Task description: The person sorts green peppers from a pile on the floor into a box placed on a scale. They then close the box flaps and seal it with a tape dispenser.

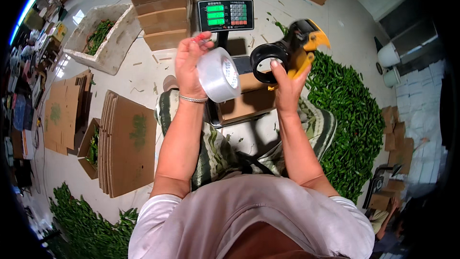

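Note:
My left hand [188, 62] is closed on a wide roll of clear packing tape [209, 77], its white-labelled core turned to the right. Something small and red [201, 41] shows at these fingertips, too blurred to name. In my right hand [289, 84] is a yellow and black tape dispenser [303, 38], tilted, with the thumb on its round black hub [265, 63]. No tape shows on that hub. The roll and the hub are apart, held up over a brown carton [247, 106] on the platform of a scale with a lit green display [225, 14].
Green chili peppers [347, 124] lie in a large heap on the right, with another heap [91, 225] at lower left. Flattened cartons [127, 146] stand on the left near a white foam box [79, 43]. Stacked cartons [160, 17] rise behind. Another person [383, 225] is at lower right.

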A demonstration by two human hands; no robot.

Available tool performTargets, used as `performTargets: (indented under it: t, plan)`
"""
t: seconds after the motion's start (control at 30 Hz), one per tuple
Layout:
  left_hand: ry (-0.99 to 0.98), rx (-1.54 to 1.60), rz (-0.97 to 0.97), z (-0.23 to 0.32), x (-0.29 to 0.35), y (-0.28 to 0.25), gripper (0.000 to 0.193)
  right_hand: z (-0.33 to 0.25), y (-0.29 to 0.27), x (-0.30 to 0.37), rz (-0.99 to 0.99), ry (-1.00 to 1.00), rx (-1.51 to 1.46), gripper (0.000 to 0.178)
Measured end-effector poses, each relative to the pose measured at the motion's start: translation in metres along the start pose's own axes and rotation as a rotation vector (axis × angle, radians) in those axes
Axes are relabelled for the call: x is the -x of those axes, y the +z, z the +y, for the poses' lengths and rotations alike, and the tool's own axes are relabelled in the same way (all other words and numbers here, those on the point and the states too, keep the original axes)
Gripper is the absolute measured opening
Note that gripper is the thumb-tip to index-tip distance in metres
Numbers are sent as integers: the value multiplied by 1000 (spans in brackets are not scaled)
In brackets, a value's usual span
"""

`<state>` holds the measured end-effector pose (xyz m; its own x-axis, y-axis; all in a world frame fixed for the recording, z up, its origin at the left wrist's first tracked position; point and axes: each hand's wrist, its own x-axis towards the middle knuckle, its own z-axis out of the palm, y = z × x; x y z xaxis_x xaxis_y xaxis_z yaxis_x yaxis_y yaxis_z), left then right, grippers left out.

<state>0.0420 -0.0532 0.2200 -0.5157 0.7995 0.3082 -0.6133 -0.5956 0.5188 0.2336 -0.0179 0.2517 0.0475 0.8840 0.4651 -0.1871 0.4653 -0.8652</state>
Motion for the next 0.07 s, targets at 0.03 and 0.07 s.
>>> performTargets:
  t: [0.03,0.07]
  plan:
    - [3,-14,1,-4,0,-1,19,-10,0,3,-110,37,-3,65]
    - [-17,24,-17,-9,0,-1,24,-18,1,6,-219,92,7,74]
